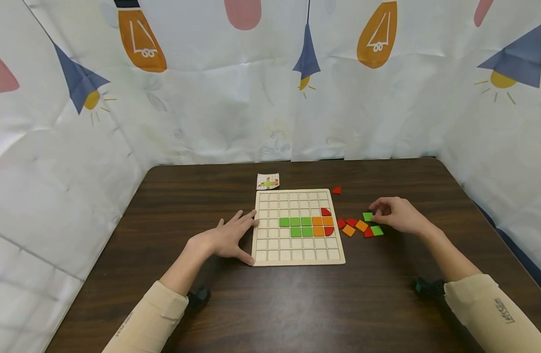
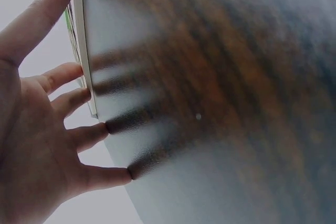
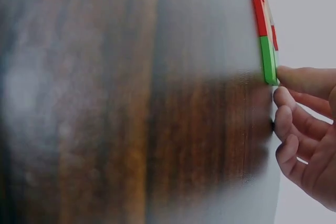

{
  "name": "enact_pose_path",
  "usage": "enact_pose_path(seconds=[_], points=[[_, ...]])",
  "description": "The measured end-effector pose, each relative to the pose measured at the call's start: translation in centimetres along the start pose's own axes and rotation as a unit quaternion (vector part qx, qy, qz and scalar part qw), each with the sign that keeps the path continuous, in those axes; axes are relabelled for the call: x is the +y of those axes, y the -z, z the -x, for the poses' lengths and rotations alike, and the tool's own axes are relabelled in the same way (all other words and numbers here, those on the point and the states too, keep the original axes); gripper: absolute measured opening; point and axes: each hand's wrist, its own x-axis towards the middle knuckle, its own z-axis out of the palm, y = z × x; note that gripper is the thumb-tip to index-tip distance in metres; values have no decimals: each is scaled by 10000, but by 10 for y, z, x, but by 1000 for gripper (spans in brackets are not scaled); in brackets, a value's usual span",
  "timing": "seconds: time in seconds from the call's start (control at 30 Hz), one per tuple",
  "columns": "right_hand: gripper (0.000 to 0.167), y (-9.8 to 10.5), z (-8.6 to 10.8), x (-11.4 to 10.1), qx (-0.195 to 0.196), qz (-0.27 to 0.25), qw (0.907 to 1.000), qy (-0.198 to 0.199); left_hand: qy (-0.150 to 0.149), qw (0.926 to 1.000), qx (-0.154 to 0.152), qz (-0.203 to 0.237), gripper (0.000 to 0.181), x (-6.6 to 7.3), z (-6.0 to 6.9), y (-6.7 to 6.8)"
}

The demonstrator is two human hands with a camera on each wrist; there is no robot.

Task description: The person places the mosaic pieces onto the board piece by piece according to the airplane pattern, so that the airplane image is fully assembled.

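Note:
A wooden grid board (image 1: 272,256) lies on the table, with green squares (image 1: 295,222), orange squares (image 1: 317,221) and red quarter-round pieces (image 1: 326,212) set in its cells. My left hand (image 1: 228,239) spreads its fingers along the board's left edge, thumb near the front corner. In the left wrist view, the spread left hand (image 2: 52,124) has fingertips down on the table and against the board's side. To the right of the board, my right hand (image 1: 398,214) pinches a green square tile (image 1: 367,216) with thumb and forefinger. The right wrist view partly hides this contact.
Loose red pieces (image 1: 351,222), orange squares (image 1: 349,230) and another green square (image 1: 377,230) lie between the board and my right hand. One red piece (image 1: 336,190) sits apart near the board's far right corner. A small picture card (image 1: 268,181) lies behind the board.

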Motion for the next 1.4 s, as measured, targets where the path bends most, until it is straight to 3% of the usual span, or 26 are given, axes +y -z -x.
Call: enact_pose_path(seconds=[0.43,0.9,1.4], points=[[28,2,-1,-2,-228,53,9997,0,-16,10000,-20,0,99,0,0,0],[20,-3,-4,-4,-110,470,9984,283,-10,10000,-7,31,99,0,1,-1],[21,0,-10,-21,-252,425,9980,403,19,10000,-34,-30,100,1,1,0]])
